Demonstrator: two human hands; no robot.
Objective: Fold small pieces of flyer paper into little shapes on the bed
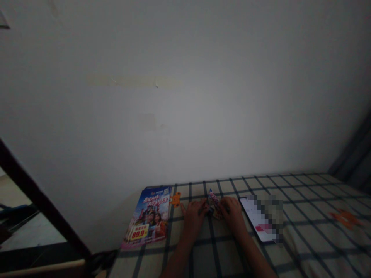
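Low in the middle of the head view, my left hand (193, 213) and my right hand (232, 213) face each other over the checked cloth. Between them is a small folded piece of printed paper (213, 197), coloured in pink, blue and white, with one pointed end standing up. My left fingers are closed at its left side, and my right fingers pinch its right side. Dim light and the fingers hide the exact folds. To the left of my left hand lies a stack of printed flyers (150, 216). A phone (259, 220) with its screen lit lies right of my right hand.
The checked cloth (313, 200) covers the surface up to the white wall (203, 96). Orange figures (175, 199) show on the cloth near the flyers and at the far right. A dark slanted bar (43, 200) stands at the left. A dark curtain (355, 148) hangs at the right edge.
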